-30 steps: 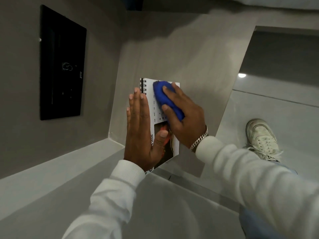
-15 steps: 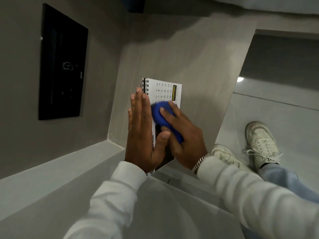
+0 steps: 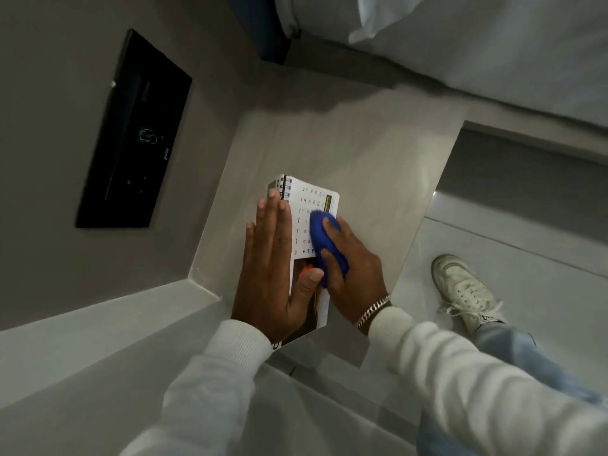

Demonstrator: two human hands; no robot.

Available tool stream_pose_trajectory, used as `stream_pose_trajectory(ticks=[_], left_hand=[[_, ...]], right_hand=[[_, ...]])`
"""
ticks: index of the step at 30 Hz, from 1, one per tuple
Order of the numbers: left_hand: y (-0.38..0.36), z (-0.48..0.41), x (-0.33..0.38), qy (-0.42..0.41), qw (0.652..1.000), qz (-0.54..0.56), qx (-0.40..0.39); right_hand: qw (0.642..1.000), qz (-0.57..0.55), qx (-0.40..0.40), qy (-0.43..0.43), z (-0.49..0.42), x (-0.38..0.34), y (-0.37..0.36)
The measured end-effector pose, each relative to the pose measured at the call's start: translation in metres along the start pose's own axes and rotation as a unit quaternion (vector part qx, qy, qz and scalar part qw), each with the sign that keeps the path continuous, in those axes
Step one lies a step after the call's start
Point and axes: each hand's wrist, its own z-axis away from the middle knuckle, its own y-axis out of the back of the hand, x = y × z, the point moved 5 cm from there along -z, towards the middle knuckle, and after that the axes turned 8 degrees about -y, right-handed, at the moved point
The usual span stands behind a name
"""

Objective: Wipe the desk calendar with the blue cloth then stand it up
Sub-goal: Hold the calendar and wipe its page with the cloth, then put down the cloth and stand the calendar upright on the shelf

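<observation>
The desk calendar [image 3: 312, 200], white with a black spiral binding and a grid of dates, lies flat on the grey shelf [image 3: 378, 166]. My left hand [image 3: 271, 258] presses flat on the calendar's left half, fingers straight and together, thumb on the picture part. My right hand [image 3: 353, 271] is closed around the bunched blue cloth [image 3: 324, 245] and holds it against the calendar's date grid. The lower part of the calendar is hidden under both hands.
A black wall panel [image 3: 135, 133] with small lit symbols is set in the grey wall to the left. White bedding [image 3: 477, 44] lies beyond the shelf. A white sneaker [image 3: 460, 291] stands on the tiled floor to the right of the shelf edge.
My right hand swept the blue cloth down from the calendar's top to its lower part, then back up to the middle. My left hand stayed pressed on the calendar. The camera view shifted.
</observation>
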Motion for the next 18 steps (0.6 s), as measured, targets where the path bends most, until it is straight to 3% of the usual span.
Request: stream_pose_trajectory(ticks=[3, 8, 15, 18], left_hand=[[-0.001, 0.0, -0.001, 0.005, 1.0, -0.026, -0.005], [0.001, 0.0, 0.001, 0.003, 0.995, -0.094, -0.014], [0.004, -0.002, 0.005, 0.032, 0.983, -0.178, -0.022], [0.003, -0.003, 0.006, 0.035, 0.979, -0.202, -0.024]], right_hand=[[0.995, 0.07, -0.062, 0.033, 0.002, -0.002, 0.025], [0.959, 0.234, -0.059, 0.148, -0.047, -0.027, 0.085], [0.782, 0.534, -0.156, 0.28, -0.135, -0.025, 0.112], [0.736, 0.592, -0.161, 0.286, -0.146, -0.01, 0.112]])
